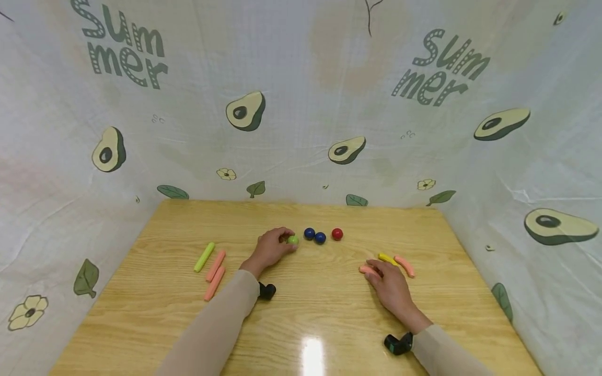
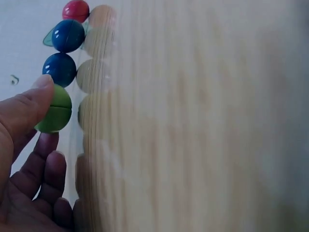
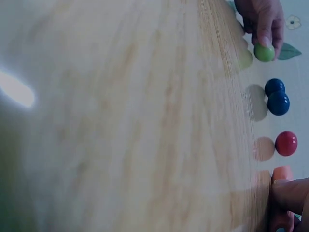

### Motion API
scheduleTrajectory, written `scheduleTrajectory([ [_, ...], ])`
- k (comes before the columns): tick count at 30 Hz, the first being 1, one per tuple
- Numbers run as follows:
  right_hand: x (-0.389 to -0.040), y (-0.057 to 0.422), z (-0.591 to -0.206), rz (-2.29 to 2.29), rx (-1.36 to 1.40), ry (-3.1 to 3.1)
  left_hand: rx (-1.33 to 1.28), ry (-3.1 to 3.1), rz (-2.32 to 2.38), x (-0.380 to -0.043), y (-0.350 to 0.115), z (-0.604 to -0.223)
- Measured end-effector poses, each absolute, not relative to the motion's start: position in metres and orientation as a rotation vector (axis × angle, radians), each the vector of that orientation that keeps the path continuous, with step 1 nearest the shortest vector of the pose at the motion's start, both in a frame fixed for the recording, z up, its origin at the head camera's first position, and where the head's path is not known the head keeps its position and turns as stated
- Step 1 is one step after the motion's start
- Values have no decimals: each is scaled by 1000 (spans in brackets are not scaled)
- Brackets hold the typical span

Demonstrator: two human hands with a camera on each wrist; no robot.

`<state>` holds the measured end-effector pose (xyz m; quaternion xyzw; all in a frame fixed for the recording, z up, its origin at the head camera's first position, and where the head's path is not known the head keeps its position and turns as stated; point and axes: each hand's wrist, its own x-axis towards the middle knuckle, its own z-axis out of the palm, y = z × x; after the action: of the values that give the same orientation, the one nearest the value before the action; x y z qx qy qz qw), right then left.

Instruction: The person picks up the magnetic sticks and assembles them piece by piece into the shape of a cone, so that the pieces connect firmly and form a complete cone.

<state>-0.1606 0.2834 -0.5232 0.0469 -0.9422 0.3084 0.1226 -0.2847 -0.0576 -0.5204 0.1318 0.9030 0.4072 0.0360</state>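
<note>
My left hand [image 1: 274,248] pinches a green ball [image 2: 55,112] between thumb and fingers; a seam line runs round the ball. Just right of it in the head view are two dark blue balls [image 1: 309,233], side by side, then a red ball [image 1: 337,234]. On the right side of the table, my right hand [image 1: 391,287] holds a salmon-pink piece [image 1: 368,270] by thumb and fingers, its far end poking out. Close beyond that hand lie a yellow curved piece [image 1: 387,259], partly covered by the hand, and another salmon-pink curved piece [image 1: 405,266].
Left of the left arm lie a yellow-green stick [image 1: 204,257] and two salmon-pink sticks [image 1: 216,266]. The glossy wooden table [image 1: 305,303] ends at the back against a printed cloth [image 1: 301,177], which also hangs at both sides.
</note>
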Motion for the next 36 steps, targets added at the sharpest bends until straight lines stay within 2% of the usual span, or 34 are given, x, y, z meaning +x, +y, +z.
scheduleTrajectory([
  [12,-166,285,-524,891,125,-2735,536,2687,1209,-271,-69,-517],
  [23,-170,278,-521,914,104,-2739,506,2732,1151,-261,-66,-518],
  [36,-181,247,-516,1033,65,-2769,614,2657,1212,-241,-74,-520],
])
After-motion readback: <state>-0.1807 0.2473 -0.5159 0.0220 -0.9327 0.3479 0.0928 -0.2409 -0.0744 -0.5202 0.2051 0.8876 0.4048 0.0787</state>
